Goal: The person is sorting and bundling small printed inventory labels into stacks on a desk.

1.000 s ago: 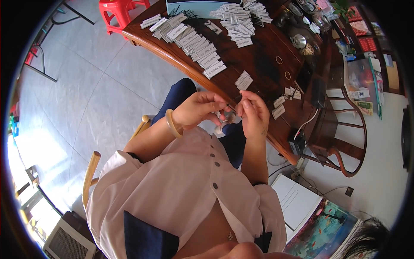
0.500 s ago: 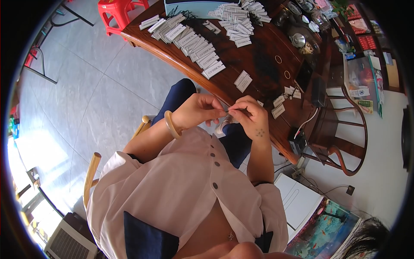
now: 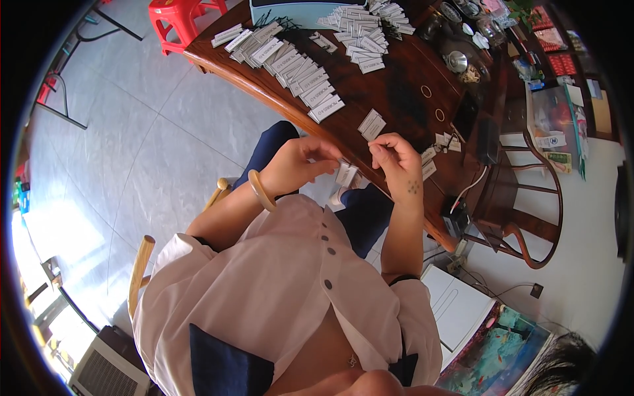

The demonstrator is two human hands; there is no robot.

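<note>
My left hand [image 3: 309,160], with a pale bangle on its wrist, is closed near the table's front edge. From its fingertips hangs a small white tag [image 3: 346,174] with print on it, tilted above my lap. My right hand [image 3: 398,164] is held up to the right, thumb and forefinger pressed together; anything between them is too fine to make out. Just beyond its fingertips lies a short stack of white tags [image 3: 372,125]. Other white tags [image 3: 429,163] are partly covered by the right hand.
On the dark wooden table [image 3: 356,92] a long overlapping row of white tags [image 3: 297,72] runs along the left edge. Another tag pile [image 3: 365,39] with dark strings lies beside a light-blue box [image 3: 307,14]. A phone [image 3: 465,113] and a black adapter [image 3: 489,140] lie at the right.
My hands have moved apart; the right hand went right and up toward the tag stack. A white tag now shows hanging at the left fingertips.
</note>
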